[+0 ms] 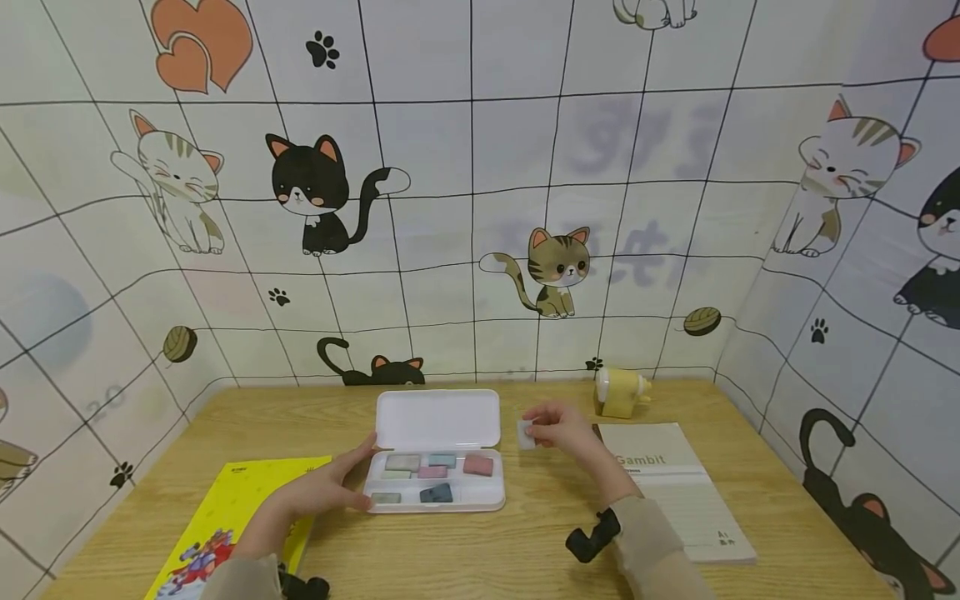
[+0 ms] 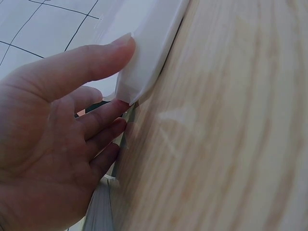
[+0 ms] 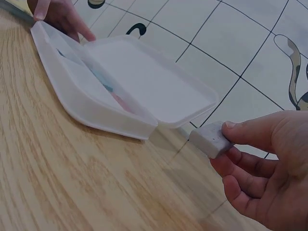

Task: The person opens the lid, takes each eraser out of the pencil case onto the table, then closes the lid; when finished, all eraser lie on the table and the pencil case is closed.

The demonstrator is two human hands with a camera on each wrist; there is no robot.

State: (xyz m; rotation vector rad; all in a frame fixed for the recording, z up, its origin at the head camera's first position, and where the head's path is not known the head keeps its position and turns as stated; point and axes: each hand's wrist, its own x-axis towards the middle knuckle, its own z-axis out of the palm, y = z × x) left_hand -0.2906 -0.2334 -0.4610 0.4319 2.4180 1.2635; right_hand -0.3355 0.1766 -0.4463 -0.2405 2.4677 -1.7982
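Note:
A white plastic case [image 1: 438, 505] lies on the table with its lid [image 1: 438, 419] tipped back. Several block-shaped erasers sit inside, among them a pink eraser [image 1: 477, 465], a dark blue-grey eraser [image 1: 437, 493] and a pale green one [image 1: 386, 498]. My left hand [image 1: 330, 487] rests against the case's left side, thumb near the front corner and fingers extended toward the hinge. To the right of the case, my right hand [image 1: 558, 429] pinches a pale grey eraser [image 3: 211, 139] between thumb and fingers, apart from the case.
A yellow book [image 1: 247, 500] lies at left, partly under my left forearm. At right lies a notebook [image 1: 678, 500] with a pale cover, close to my right wrist. A yellow-and-white object [image 1: 621, 392] stands behind it. A cat-printed cloth [image 1: 450, 208] surrounds the wooden table [image 1: 465, 558].

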